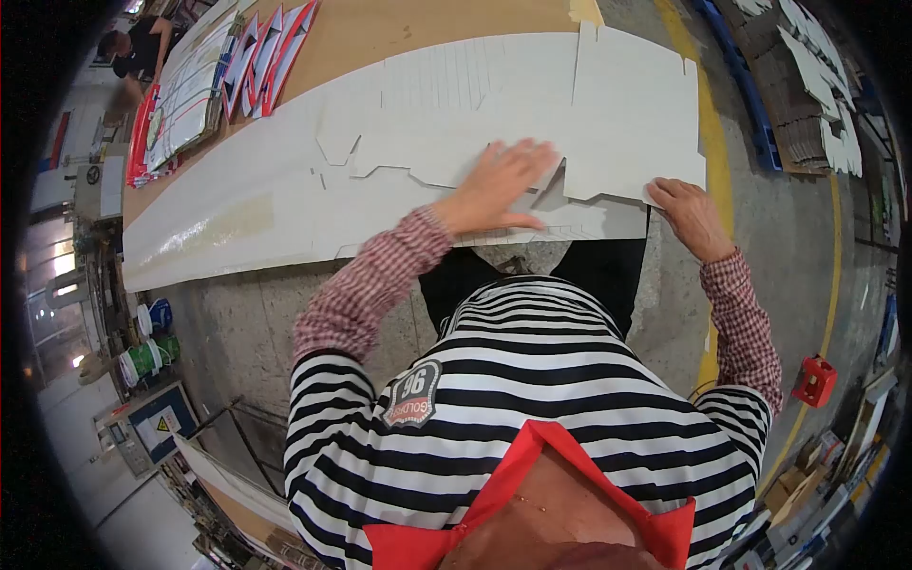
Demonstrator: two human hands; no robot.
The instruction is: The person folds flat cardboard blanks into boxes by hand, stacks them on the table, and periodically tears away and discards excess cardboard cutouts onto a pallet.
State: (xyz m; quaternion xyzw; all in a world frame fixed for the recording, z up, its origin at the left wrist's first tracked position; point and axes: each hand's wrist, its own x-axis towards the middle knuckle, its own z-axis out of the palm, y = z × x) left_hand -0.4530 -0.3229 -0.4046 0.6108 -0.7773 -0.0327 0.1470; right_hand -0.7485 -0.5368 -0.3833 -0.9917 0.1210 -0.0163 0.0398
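A large white die-cut cardboard sheet [631, 114] with a notched near edge lies over a white table surface [204, 233] in front of me. My left hand [501, 187] is laid flat across the near edge of the sheet, fingers stretched and thumb apart, slightly blurred. At the sheet's right near corner, my right hand [686, 214] has its fingers bent over the edge, pinching it. The thumb of that hand is mostly hidden. Beside my left hand, a folded flap [553, 180] stands up a little from the cut edge.
Red-and-white folded cartons [271, 62] and a strapped bundle [185, 100] lie at the far left. Another person [142, 52] is behind them. Stacked cut cardboard [807, 95] sits on a blue pallet [750, 85] at right. A red box [814, 381] stands on the floor.
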